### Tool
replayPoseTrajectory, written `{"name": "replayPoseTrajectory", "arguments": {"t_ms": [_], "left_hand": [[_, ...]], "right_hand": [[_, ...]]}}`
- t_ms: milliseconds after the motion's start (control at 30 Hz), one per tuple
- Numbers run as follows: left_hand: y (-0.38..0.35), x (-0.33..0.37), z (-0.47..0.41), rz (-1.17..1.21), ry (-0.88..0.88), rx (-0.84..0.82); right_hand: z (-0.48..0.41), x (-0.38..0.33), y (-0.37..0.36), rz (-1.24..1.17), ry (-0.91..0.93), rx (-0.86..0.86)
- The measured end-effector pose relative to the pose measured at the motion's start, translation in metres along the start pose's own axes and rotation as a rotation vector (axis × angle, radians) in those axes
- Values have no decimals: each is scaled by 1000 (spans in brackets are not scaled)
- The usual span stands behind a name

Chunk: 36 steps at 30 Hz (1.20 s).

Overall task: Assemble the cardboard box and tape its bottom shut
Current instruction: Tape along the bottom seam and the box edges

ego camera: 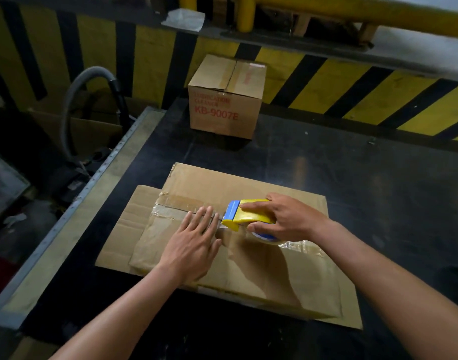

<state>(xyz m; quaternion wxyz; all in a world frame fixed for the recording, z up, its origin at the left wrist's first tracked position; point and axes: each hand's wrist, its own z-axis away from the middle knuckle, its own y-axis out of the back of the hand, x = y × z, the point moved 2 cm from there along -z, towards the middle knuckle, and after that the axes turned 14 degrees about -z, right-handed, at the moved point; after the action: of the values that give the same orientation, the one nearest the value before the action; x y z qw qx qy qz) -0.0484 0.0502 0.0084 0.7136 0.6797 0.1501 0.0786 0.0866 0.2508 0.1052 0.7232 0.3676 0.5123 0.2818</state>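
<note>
A brown cardboard box (287, 271) stands bottom-up in front of me on the dark table (352, 165), its flaps folded shut with a seam running left to right. Clear tape (168, 211) covers the left stretch of the seam. My left hand (194, 242) lies flat on the box, fingers apart, pressing on the taped seam. My right hand (287, 219) grips a yellow and blue tape dispenser (246, 214) whose blade end touches the seam just right of my left fingertips. A flat cardboard sheet (124, 229) lies under the box.
A closed, taped cardboard box printed KB-9007E (225, 100) stands at the table's far edge. Behind it runs a yellow and black striped barrier (378, 94). A grey hose (77, 100) arches off the table's left side, above clutter on the floor.
</note>
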Motion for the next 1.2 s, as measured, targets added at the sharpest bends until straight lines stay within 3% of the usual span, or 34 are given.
{"name": "replayPoseTrajectory", "arguments": {"t_ms": [300,933,1200], "left_hand": [[-2,-4,-2,-17,8,-1],[1,-2,-5,1,7,-57],[20,40,-16,-57,42,-126]], "right_hand": [[9,4,16,99,60,-98],[75,54,45,118,-84,-116],[79,56,39,153,-54,-84]]}}
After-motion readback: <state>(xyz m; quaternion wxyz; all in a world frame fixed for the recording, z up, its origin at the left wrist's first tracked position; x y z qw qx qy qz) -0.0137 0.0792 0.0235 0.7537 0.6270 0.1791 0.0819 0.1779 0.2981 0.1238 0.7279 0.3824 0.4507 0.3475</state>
